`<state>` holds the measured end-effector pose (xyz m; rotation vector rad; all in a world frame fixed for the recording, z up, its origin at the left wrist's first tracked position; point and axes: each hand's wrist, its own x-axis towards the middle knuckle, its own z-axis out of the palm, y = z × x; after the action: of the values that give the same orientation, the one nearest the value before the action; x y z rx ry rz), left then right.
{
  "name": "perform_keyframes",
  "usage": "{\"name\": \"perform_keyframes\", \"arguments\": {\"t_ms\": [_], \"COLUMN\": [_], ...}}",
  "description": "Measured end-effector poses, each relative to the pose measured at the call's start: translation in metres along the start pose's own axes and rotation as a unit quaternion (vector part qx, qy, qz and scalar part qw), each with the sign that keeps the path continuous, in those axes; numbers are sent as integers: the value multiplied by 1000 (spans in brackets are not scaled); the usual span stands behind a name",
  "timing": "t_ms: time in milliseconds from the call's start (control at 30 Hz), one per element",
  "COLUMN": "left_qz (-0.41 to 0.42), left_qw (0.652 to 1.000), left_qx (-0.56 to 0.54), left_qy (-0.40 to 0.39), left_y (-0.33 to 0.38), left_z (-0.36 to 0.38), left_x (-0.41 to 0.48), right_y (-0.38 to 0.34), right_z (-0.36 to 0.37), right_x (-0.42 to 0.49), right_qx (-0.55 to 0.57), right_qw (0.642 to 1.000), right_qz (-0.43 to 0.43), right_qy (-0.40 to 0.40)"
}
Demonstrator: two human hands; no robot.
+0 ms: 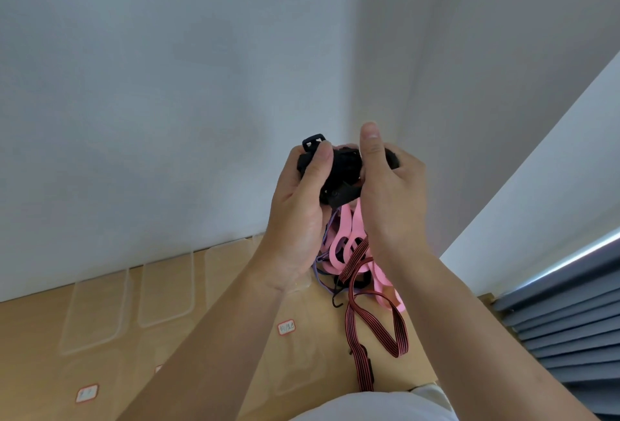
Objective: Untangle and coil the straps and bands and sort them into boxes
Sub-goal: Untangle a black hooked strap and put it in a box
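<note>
Black strap [339,172] coiled tight, buckle [313,142] on top, left hand [298,219] and right hand [391,195] fingers [318,160] grasping it

Bare forearms [208,336], white top [379,407]

Wood table [40,336]: clear boxes [166,289], labels [286,327], strap [399,336].

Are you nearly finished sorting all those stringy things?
Not nearly. The clear boxes look empty. Left hand and right hand grip the black strap. The pink bands, striped strap and purple cord hang tangled below, unsorted.
</note>
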<state>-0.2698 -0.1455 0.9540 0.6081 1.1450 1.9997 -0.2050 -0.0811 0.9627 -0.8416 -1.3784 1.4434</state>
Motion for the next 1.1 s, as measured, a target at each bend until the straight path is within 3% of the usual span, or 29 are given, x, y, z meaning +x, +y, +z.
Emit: {"name": "perform_keyframes", "arguments": {"t_ms": [200,500,667,1100], "left_qz": [8,38,39,111], "left_qw": [996,989,992,968], "left_qx": [22,7,23,225], "left_qy": [89,143,116,-31], "left_y": [-8,6,12,11], "left_z": [9,12,3,-4], "left_x": [6,13,15,15], "right_y": [-5,25,22,9], "right_z": [9,24,28,33], "right_x": [-17,-46,-47,-28], "right_qx": [75,45,43,64], "right_qw": [995,994,997,980], "right_qz": [-12,-95,-66,-17], "right_qy": [59,-9,-13,187]}}
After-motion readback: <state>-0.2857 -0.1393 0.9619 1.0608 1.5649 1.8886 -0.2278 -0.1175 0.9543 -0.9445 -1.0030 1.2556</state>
